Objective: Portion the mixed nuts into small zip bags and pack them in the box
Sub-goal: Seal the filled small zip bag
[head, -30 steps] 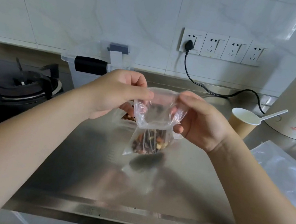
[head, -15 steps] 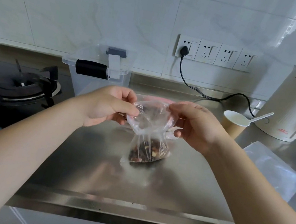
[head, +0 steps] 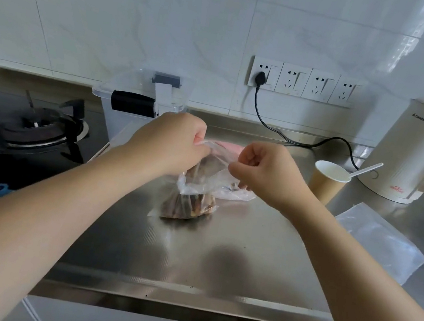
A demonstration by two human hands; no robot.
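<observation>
Both hands are up at the mouth of the small zip bag [head: 194, 196], its nut-filled bottom sitting on the table [head: 217, 258] right below the fingers. The left hand [head: 169, 142] has its fingers curled tight, pinching the near-left end of the bag's top edge; the right hand [head: 261, 173] pinches the other end, thumb and forefinger closed on the plastic. Here's the risk: the film between the fingers looks slack and wrinkled, so if the zip strips aren't lined up, the seal could catch only partway and nuts could spill out when the bag gets carried to the box [head: 136, 104] beyond the left fingers. Pull too hard sideways and the bag could tip, since only the nuts at the bottom anchor it. The paper cup [head: 327, 178] with its white spoon [head: 365, 169] stands just past the right fingers, and a wide swing of that wrist could knock it over. Hard to read: the zip line itself is hidden behind knuckles and glare, so whether it's closed anywhere I can't tell. Something pink [head: 231, 146] peeks out behind the fingers, unidentifiable, and the box's contents are unclear through the cloudy wall.
</observation>
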